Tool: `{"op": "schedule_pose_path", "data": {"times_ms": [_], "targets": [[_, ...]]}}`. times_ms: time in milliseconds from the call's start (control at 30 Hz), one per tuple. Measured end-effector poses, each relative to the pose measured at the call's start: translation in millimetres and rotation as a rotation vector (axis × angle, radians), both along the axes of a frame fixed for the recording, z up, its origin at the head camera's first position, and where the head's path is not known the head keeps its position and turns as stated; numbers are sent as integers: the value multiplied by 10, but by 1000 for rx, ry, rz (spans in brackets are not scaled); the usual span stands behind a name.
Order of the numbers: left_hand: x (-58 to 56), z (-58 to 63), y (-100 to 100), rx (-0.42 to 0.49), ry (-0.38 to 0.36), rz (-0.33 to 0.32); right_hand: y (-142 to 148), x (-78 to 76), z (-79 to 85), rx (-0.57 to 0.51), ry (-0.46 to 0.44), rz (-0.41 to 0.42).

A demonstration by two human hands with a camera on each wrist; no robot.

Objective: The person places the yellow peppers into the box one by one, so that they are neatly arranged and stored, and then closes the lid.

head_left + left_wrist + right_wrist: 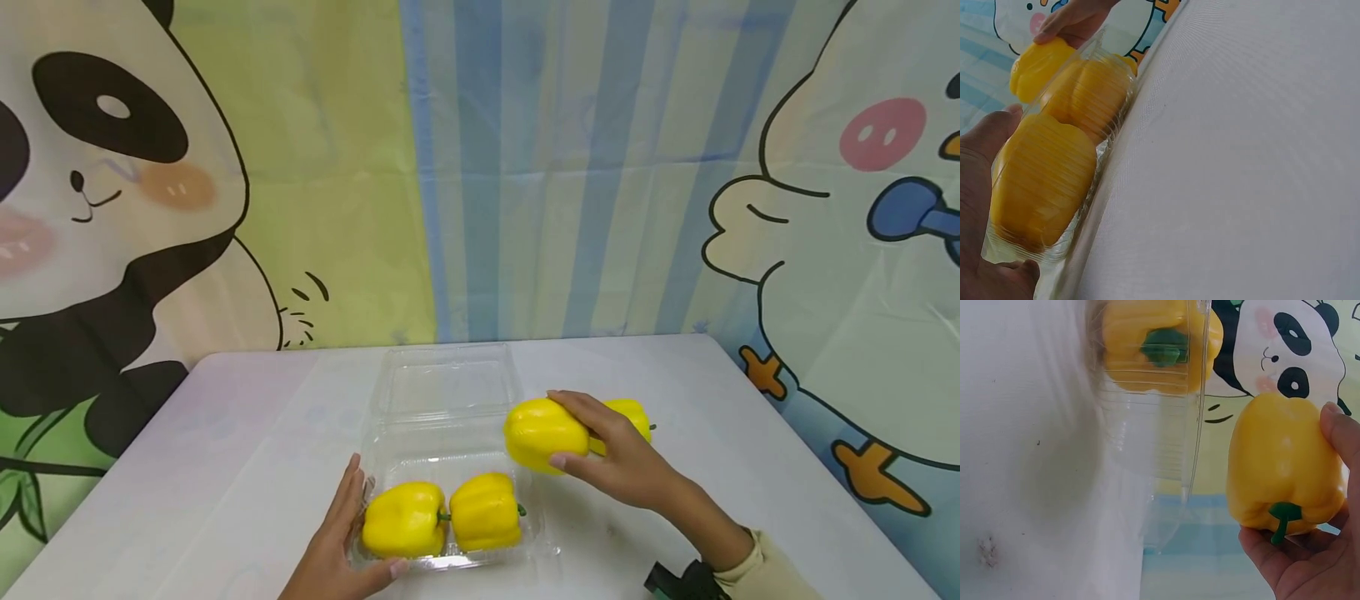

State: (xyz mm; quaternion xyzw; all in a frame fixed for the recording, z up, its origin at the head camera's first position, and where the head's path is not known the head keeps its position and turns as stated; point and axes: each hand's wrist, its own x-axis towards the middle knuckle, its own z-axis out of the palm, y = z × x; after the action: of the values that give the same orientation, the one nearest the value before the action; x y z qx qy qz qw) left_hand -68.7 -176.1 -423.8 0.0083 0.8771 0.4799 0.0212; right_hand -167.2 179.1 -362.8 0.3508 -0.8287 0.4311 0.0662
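A yellow bell pepper [546,435] is in my right hand [626,454], held above the table at the right edge of a clear plastic clamshell box [480,450]. Its green stem shows in the right wrist view, where thumb and fingers grip the pepper [1285,462]. Two more yellow bell peppers, a left one [405,518] and a right one [485,511], lie side by side in the box's front tray. My left hand [337,542] rests against the tray's left end, fingers straight along the side and thumb at the front edge.
Another yellow bell pepper [632,415] lies on the table behind my right hand, partly hidden. The box's hinged lid [450,383] lies folded back toward the far edge of the white table [247,467]. A cartoon-print curtain [525,167] hangs behind.
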Motion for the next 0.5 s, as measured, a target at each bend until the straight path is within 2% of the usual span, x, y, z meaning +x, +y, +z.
{"op": "schedule_pose_path", "data": {"times_ms": [167,500], "targets": [[13,7,2,-2,1,0,-59,-2,31,4,18,8],[4,12,8,7,-19,13,-240,-39,36,-1,-11,-28]]}}
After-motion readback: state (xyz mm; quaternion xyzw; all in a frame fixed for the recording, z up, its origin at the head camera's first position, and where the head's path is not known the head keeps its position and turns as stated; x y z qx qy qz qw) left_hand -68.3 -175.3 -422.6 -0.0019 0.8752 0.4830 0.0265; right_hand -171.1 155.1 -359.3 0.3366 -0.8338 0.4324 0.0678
